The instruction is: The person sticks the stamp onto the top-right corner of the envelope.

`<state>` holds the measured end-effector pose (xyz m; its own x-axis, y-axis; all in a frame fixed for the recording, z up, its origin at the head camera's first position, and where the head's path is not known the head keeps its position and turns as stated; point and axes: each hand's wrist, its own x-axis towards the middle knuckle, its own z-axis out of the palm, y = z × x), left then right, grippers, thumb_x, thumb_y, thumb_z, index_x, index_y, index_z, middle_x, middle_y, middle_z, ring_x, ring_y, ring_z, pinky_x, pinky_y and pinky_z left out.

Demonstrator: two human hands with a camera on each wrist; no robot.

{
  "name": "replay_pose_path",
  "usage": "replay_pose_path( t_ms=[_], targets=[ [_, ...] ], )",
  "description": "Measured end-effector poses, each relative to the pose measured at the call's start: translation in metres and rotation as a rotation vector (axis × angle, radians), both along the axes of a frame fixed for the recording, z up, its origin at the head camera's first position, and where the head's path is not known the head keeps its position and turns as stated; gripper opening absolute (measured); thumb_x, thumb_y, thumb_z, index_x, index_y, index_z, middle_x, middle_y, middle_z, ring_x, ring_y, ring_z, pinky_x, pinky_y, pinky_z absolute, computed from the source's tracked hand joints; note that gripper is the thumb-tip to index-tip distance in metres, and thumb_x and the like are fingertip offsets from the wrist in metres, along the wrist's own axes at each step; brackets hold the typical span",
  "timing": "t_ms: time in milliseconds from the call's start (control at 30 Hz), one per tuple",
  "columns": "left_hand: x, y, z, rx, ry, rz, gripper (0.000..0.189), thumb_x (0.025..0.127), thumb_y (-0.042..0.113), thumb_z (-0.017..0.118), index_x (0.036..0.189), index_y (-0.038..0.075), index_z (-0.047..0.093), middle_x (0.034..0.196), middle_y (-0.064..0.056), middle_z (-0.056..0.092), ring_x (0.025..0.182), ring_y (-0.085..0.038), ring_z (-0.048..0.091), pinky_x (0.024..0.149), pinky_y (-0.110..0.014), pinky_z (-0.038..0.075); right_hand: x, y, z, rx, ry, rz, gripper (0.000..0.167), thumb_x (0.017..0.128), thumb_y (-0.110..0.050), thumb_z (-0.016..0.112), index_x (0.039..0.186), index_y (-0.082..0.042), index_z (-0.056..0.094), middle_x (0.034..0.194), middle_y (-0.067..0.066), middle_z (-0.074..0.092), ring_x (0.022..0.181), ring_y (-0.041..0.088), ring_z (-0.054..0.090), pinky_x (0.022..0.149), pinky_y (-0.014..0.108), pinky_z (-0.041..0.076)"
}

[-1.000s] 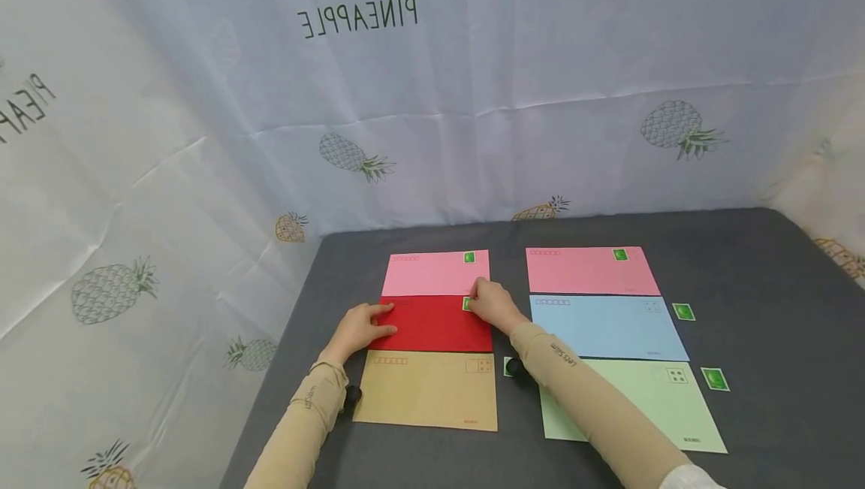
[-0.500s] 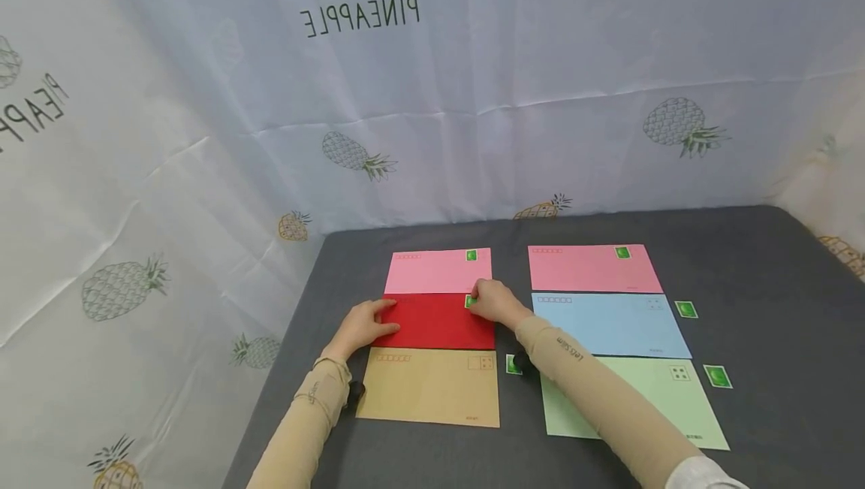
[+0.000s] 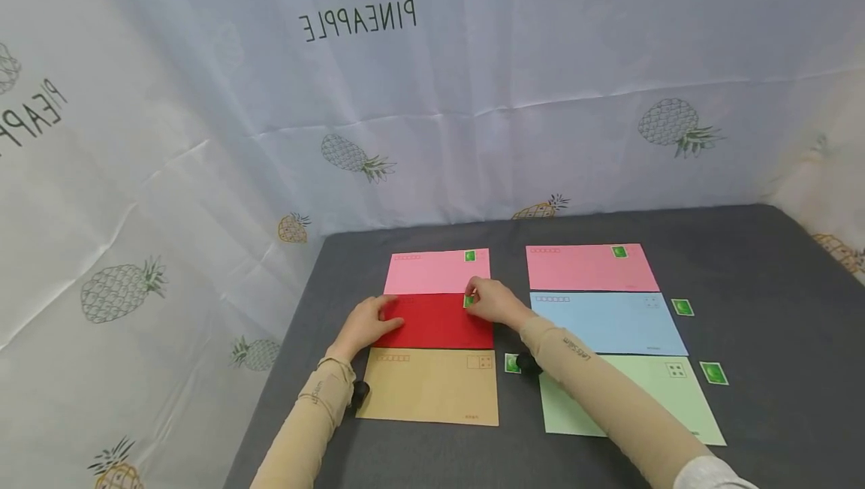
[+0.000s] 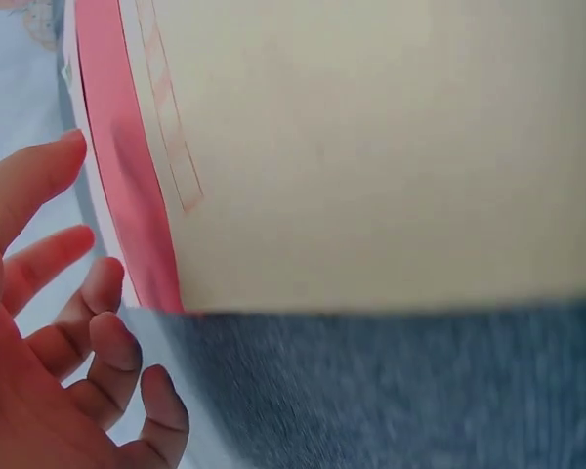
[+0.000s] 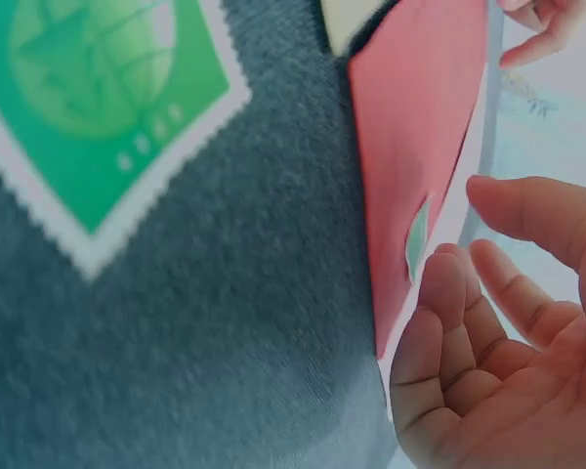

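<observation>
In the head view, my left hand [image 3: 363, 327] rests at the left edge of the red envelope [image 3: 432, 324], thumb and fingers spread. The left wrist view shows the fingers [image 4: 47, 171] loosely bent beside that envelope, holding nothing. My right hand [image 3: 496, 301] is over the envelope's upper right corner, fingertips right at a green stamp [image 3: 468, 301]. In the right wrist view this stamp [image 5: 417, 239] lies on the red paper, with the thumb [image 5: 527, 210] apart from the relaxed fingers. Part of the stamp is hidden by the hand in the head view.
A pink envelope [image 3: 432, 271] with a stamp [image 3: 470, 255] lies above, a tan envelope [image 3: 426, 391] below. To the right are a stamped pink envelope [image 3: 581, 271], a blue one [image 3: 601, 324] and a green one [image 3: 655, 399]. Loose stamps [image 3: 682, 307] lie on the dark table [image 3: 777, 286].
My right thumb and fingers have parted slightly at the stamp, with more of the stamp's corner showing. My left hand has shifted slightly right along the red envelope's edge.
</observation>
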<state>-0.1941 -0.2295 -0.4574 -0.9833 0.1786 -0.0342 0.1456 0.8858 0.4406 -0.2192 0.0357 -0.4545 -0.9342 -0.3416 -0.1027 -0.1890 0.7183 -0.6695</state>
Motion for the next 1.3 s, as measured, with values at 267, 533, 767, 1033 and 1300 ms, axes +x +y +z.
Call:
replay_pose_path(
  t_ms=[267, 533, 767, 1033, 1300],
  targets=[
    [0.003, 0.017, 0.002, -0.043, 0.06, -0.032, 0.05, 0.082, 0.034, 0.067, 0.127, 0.014, 0.058, 0.111, -0.012, 0.063, 0.098, -0.027, 0.059, 0.088, -0.049, 0.046, -0.001, 0.016, 0.005, -0.085, -0.036, -0.006, 0.02, 0.083, -0.02, 0.067, 0.098, -0.008, 0.06, 0.087, 0.005, 0.06, 0.071, 0.016, 0.053, 0.061, 0.026, 0.044],
    [-0.001, 0.044, 0.007, 0.0, 0.126, -0.114, 0.047, 0.085, 0.034, 0.065, 0.127, 0.016, 0.057, 0.094, -0.005, 0.06, 0.081, -0.017, 0.055, 0.077, -0.038, 0.045, -0.004, 0.042, -0.002, -0.129, -0.01, 0.027, 0.019, 0.087, -0.024, 0.064, 0.102, -0.013, 0.061, 0.094, 0.003, 0.061, 0.083, 0.016, 0.054, 0.069, 0.028, 0.048],
    [-0.005, 0.072, 0.009, 0.048, 0.122, -0.187, 0.045, 0.085, 0.035, 0.065, 0.125, 0.016, 0.059, 0.08, -0.002, 0.053, 0.068, -0.008, 0.045, 0.065, -0.025, 0.038, 0.0, 0.071, 0.002, -0.178, 0.03, 0.007, 0.022, 0.087, -0.026, 0.064, 0.105, -0.012, 0.062, 0.098, 0.005, 0.063, 0.086, 0.017, 0.056, 0.072, 0.03, 0.048],
    [-0.01, 0.105, 0.01, 0.054, 0.107, -0.226, 0.043, 0.086, 0.037, 0.062, 0.125, 0.019, 0.059, 0.087, -0.003, 0.057, 0.074, -0.008, 0.047, 0.072, -0.028, 0.036, 0.004, 0.105, 0.004, -0.218, 0.025, -0.049, 0.03, 0.089, -0.032, 0.061, 0.11, -0.01, 0.062, 0.102, 0.006, 0.062, 0.088, 0.019, 0.055, 0.072, 0.03, 0.046],
    [-0.012, 0.141, 0.007, 0.073, 0.109, -0.305, 0.037, 0.087, 0.039, 0.061, 0.119, 0.019, 0.064, 0.09, -0.002, 0.06, 0.076, -0.007, 0.049, 0.071, -0.025, 0.037, 0.006, 0.129, 0.002, -0.232, 0.016, -0.095, 0.032, 0.089, -0.032, 0.062, 0.111, -0.009, 0.06, 0.101, 0.008, 0.062, 0.085, 0.019, 0.055, 0.069, 0.029, 0.046]
  ],
)
